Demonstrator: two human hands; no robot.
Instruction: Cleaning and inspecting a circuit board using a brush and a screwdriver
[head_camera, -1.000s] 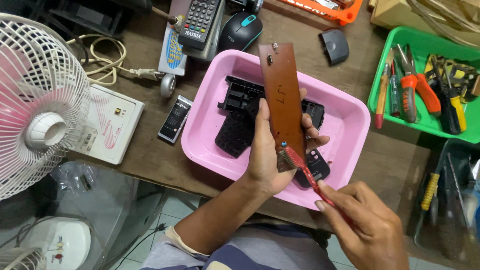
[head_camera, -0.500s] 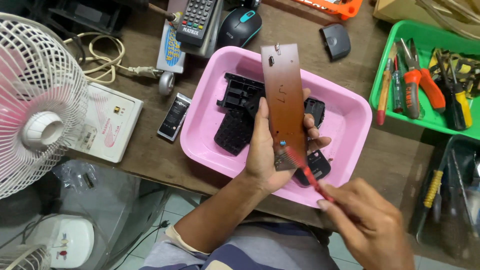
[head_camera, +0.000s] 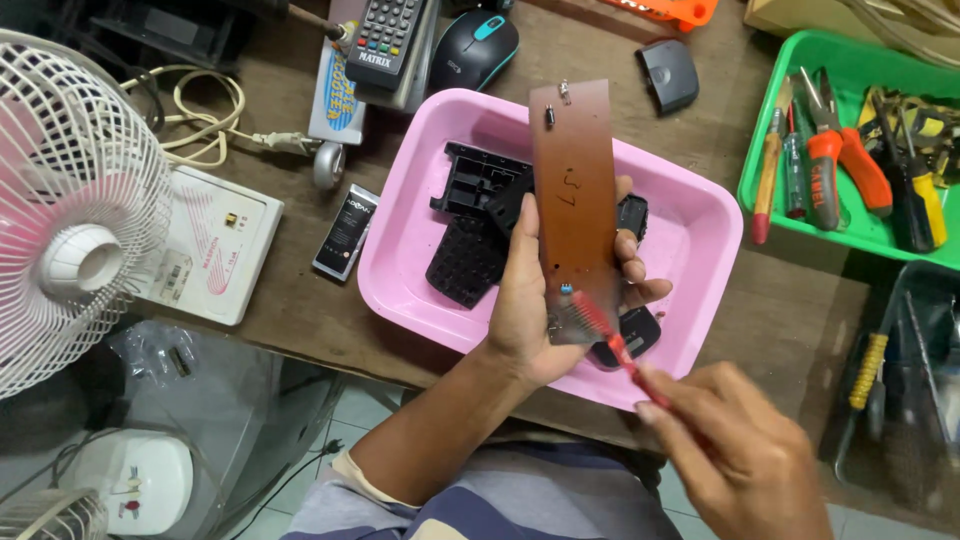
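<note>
Brown and long, a narrow circuit board (head_camera: 575, 200) stands nearly upright above a pink plastic tray (head_camera: 700, 225) on a cluttered wooden table (head_camera: 290, 300), clamped in the person's left hand (head_camera: 535, 310). That hand comes up from the lower edge of the picture, forearm bare, with the thumb laid along the board's left edge and the fingers (head_camera: 630, 245) curled round its right edge. The right hand (head_camera: 735, 460), low at the right, is closed round the handle of a red-bristled brush (head_camera: 600, 325), whose head touches the board's lower end. Black plastic casing parts (head_camera: 480, 225) lie in the tray beneath the board.

To the left stand a white table fan (head_camera: 70, 200) and a white box-shaped device (head_camera: 215, 245), with a small dark battery (head_camera: 345, 232) just beside the tray. At the far edge lie a remote control (head_camera: 385, 40) and a black computer mouse (head_camera: 472, 45). A green tray (head_camera: 780, 50) at the right holds pliers and screwdrivers (head_camera: 835, 160).
</note>
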